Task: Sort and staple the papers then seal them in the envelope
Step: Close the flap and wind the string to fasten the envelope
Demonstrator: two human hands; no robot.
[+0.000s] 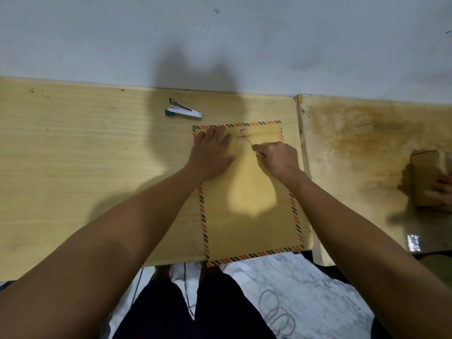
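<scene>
Both my hands work on the envelope, lying at the worktop's near right edge. Left grip presses flat, fingers straight, near the flap; right grip pinches the closure string. Stapler sits just beyond.

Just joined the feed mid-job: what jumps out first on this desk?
The big brown envelope with striped edging lies at the desk's near right, its bottom edge overhanging. The left hand presses flat on its upper left while the right hand pinches the closure string running from the flap's button. A stapler sits apart behind the envelope, near the wall.
</scene>
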